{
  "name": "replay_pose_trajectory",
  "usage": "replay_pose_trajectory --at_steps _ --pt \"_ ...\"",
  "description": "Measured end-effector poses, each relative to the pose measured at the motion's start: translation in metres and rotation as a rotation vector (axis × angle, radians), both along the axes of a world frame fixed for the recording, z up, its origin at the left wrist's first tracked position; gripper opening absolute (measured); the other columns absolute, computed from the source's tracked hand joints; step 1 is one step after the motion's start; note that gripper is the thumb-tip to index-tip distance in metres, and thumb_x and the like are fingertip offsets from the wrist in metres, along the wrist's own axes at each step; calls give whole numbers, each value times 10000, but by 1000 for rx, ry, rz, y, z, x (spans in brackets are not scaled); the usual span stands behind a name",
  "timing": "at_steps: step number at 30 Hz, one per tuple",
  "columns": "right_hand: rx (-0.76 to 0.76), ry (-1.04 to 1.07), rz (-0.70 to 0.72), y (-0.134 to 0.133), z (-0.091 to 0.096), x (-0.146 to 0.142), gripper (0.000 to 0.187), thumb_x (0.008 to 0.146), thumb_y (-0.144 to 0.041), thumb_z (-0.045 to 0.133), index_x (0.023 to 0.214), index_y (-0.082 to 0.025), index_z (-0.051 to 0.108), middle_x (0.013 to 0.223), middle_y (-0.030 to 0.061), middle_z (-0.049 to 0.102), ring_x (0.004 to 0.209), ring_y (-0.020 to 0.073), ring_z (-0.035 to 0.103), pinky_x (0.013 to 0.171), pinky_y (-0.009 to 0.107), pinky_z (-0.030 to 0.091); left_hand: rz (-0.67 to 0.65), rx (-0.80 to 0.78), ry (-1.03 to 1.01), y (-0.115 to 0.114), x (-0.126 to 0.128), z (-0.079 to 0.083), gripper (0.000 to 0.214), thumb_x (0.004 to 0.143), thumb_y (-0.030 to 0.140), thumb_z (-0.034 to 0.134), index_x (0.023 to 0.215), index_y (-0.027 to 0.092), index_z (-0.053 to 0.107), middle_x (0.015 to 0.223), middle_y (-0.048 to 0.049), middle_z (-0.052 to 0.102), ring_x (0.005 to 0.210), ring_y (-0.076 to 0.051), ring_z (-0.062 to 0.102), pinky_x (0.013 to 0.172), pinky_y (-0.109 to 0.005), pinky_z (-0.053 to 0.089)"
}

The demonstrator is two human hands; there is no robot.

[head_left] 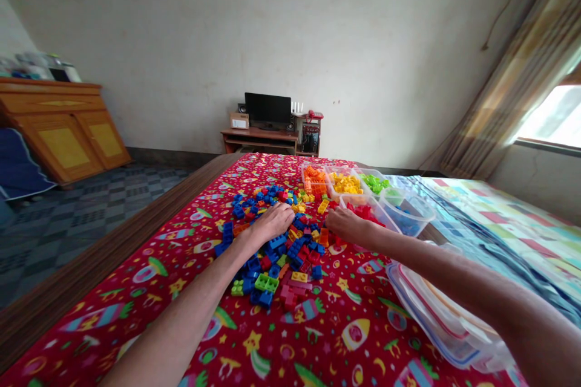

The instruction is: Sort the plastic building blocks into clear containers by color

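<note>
A heap of mixed plastic bricks, blue, red, green, yellow and orange, lies on a red patterned tablecloth. My left hand rests palm down on the heap with its fingers curled into the bricks; what they hold is hidden. My right hand reaches in from the right, fingers closed at the heap's edge, just in front of a clear tub of red bricks. Clear tubs behind hold orange bricks, yellow bricks, green bricks and blue bricks.
Stacked clear lids lie under my right forearm at the table's right edge. A bed with a coloured cover stands on the right. A wooden cabinet is at the left, a desk with a monitor at the far wall.
</note>
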State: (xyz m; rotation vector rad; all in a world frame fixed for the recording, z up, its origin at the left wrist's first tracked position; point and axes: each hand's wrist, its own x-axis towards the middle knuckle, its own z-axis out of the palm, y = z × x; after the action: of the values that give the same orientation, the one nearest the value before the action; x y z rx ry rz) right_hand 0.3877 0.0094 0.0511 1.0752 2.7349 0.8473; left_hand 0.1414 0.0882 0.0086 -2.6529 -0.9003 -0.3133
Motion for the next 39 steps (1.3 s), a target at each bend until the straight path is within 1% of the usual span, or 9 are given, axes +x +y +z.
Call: replay_pose_trajectory --at_steps 6,9,14,20,24,28,32,37,39 --pt "-30 -164 -64 -10 3 -8 291 878 -68 444 1077 -139 644 1064 102 679 980 240 608 885 381 499 5 15 34 -3 1 3 257 951 132 379 842 160 610 908 -64 628 844 -182 542 782 -306 426" --pt "4 -125 -99 -16 7 -14 317 875 -57 437 1100 -141 644 1115 113 669 1020 244 600 885 373 492 0 15 32 -3 0 3 245 950 131 389 847 160 610 906 -62 630 868 -182 548 796 -303 427" --pt "-53 -111 -162 -22 12 -21 321 860 -28 423 1006 -145 684 1049 112 692 962 225 614 812 334 505 -14 12 -20 -2 0 1 238 947 133 397 830 161 603 895 -59 626 865 -180 543 802 -305 423" --pt "-75 -2 -107 -18 9 -16 289 843 -20 446 948 -138 688 1010 121 684 968 240 600 838 349 490 -32 3 -24 -1 0 1 269 950 126 370 816 164 600 883 -64 622 856 -185 537 796 -311 423" --pt "-159 94 -63 -9 10 -9 209 860 -66 472 929 -129 660 993 132 654 943 240 584 851 350 470 -26 -14 -63 -1 -1 0 286 954 142 354 799 172 593 873 -54 606 823 -174 520 785 -303 419" --pt "-289 288 -58 5 14 -6 239 905 -119 403 818 -137 624 837 95 627 790 180 544 756 313 442 -4 -47 -51 -1 -1 0 268 941 140 365 798 170 590 875 -58 591 809 -179 506 759 -302 415" --pt "-409 509 -236 20 19 -12 272 893 -157 402 707 -124 598 635 21 549 569 97 436 599 242 373 8 -63 -53 -3 -1 2 238 936 140 386 821 169 592 905 -57 599 825 -171 507 775 -289 412" --pt "-715 942 -373 18 31 -18 236 839 -172 436 687 -113 607 616 -10 537 531 68 417 519 198 339 13 -55 -53 -5 -1 5 262 947 161 369 823 169 600 909 -51 604 822 -165 510 777 -288 412" --pt "-777 1085 -417 15 32 -18 217 823 -177 456 691 -111 615 594 -20 520 509 63 408 493 190 342 6 -59 -57 -5 -2 5 267 946 163 366 819 168 601 905 -53 604 823 -166 511 779 -289 415"
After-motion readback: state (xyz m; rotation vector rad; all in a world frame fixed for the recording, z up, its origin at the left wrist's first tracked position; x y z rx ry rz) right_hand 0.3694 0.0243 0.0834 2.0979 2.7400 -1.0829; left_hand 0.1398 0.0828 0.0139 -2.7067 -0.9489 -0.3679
